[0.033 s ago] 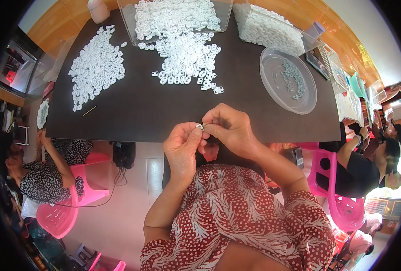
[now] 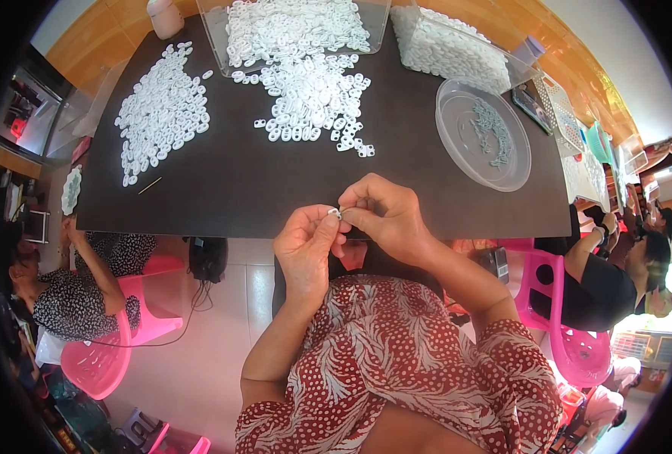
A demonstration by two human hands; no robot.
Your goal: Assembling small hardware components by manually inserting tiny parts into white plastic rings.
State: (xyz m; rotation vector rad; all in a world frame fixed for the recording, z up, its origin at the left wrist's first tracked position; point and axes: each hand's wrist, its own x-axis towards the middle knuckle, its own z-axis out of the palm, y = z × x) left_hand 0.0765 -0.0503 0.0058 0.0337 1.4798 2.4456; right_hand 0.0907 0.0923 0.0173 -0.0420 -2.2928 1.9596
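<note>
Your left hand [image 2: 306, 240] grasps one white piece [image 2: 334, 213] between thumb and forefinger, over the table's [image 2: 275, 189] near edge. Your right hand [image 2: 385, 216] pinches in at the piece's right end; whether anything smaller sits between those fingertips is hidden. The step in hand looks to be fine fingertip work on that single piece. As I judge it, the next move calls for a steady left pinch and small, exact pressure from the right.

Count outward: one gold stick [image 2: 150, 185] lies left of your hands. Beyond are two loose heaps of white pieces, the left pile [image 2: 162, 113] and the middle pile [image 2: 309, 102], the latter running into a clear tub [image 2: 380, 26]. One stray lies just right of the left pile, another just left of the middle one. A second tub [image 2: 516, 74], packed full, makes two. The pieces overlap too much for you to count. To your right sits one round dish [image 2: 457, 144] with one cluster of grey-green bits [image 2: 495, 136], too tangled to number. One jar [image 2: 166, 19] stands at the far left corner.
</note>
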